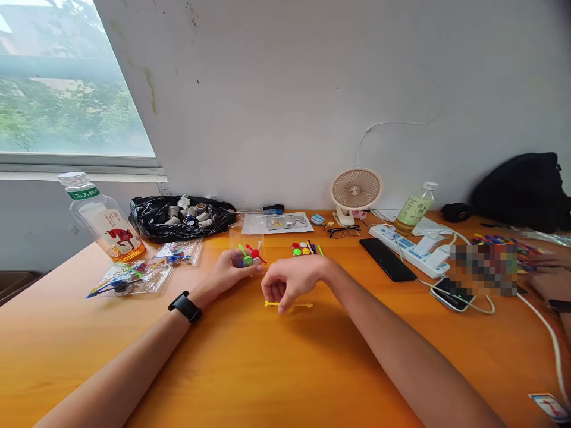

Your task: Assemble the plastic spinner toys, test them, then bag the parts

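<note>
My left hand [232,272] has its fingers closed at the edge of a small clear plastic bag [241,238]. Red, green and blue plastic pieces, some arrow-shaped, show in or on this bag; which of the two I cannot tell. To its right, my right hand [297,279] is bent down at the wrist, thumb and fingers pinching a yellow plastic arrow [303,305] just at the tabletop. Beyond the right hand lies a small group of coloured discs [297,252] and arrow-shaped sticks [314,248].
Filled clear bags [143,279] and a large tea bottle [107,223] are at left. Behind sit a black bag [143,217] of grey parts, a fan [357,190] and glasses [344,231]. A phone [387,259], a power strip [408,249] and another person's hand [548,279] are right.
</note>
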Available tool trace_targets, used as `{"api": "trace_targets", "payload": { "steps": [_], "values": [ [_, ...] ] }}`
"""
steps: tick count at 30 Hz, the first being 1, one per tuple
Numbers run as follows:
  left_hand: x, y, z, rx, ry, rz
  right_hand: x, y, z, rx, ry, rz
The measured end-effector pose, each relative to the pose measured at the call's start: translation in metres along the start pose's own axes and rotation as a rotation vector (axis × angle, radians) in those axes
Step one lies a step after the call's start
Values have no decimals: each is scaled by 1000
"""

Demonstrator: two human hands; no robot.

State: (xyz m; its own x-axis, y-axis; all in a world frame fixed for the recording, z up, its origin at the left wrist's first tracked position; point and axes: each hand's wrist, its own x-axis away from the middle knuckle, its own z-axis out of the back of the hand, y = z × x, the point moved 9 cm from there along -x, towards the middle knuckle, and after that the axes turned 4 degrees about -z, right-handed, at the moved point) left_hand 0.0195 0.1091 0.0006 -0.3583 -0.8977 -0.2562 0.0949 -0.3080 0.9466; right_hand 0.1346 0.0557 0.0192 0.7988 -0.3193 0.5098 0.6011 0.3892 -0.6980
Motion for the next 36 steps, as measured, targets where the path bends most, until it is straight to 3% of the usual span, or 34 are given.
{"api": "trace_targets", "payload": {
  "steps": [2,4,8,10,12,16,22,25,30,36],
  "values": [
    [0,-1,-3,2,-7,-9,13,-13,17,-156,89,134],
    [1,0,-5,2,-4,-9,31,-25,41,-279,270,253],
    [5,2,-19,57,-50,18,83,-38,94,-456,862,469],
    [6,-2,-24,101,-53,44,103,-41,104,-484,1074,539],
    [7,-6,-27,112,-54,57,108,-43,105,-471,1159,558],
    [8,-7,-29,90,-70,48,88,-47,95,-359,1072,502],
    [8,2,-30,61,-74,27,73,-59,78,239,1036,316],
    [8,7,-30,10,-69,-4,70,-57,72,425,997,239],
    [7,13,-31,-24,-76,-56,64,-45,66,418,885,130],
    [7,30,-18,79,35,-111,80,-51,76,352,937,229]
  ]
}}
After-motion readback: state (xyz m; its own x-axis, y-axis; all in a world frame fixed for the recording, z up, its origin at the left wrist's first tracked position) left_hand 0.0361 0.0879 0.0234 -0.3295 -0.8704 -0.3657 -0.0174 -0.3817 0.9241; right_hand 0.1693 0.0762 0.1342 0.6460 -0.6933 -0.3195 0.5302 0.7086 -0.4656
